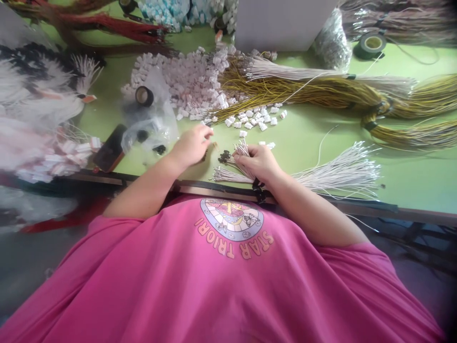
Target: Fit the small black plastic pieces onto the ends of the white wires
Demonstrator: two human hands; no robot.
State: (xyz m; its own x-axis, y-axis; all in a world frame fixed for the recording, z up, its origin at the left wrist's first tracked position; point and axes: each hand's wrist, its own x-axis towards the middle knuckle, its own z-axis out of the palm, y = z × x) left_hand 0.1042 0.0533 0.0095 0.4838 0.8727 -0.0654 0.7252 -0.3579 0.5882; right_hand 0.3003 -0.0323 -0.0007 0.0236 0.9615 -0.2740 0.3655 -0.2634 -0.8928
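My right hand [261, 163] is closed round a bundle of thin white wires [242, 148], whose tips stick up past the thumb and fingers. More white wires [230, 175] poke out to the left beneath that hand, and a fan of long ones [342, 174] spreads over the table to its right. My left hand [194, 144] hovers over the green tabletop with its fingers apart and bent, and I see nothing held in it. Between the hands lies a small cluster of black parts [224, 156]. Loose white connectors [250, 118] are scattered just beyond both hands.
A large heap of white connectors [193, 81] lies behind my left hand, beside a clear plastic bag [157, 114] with a tape roll [144, 95]. Yellow wire bundles [321, 93] stretch to the right. A dark phone-like object [111, 145] rests left, near the table edge [374, 205].
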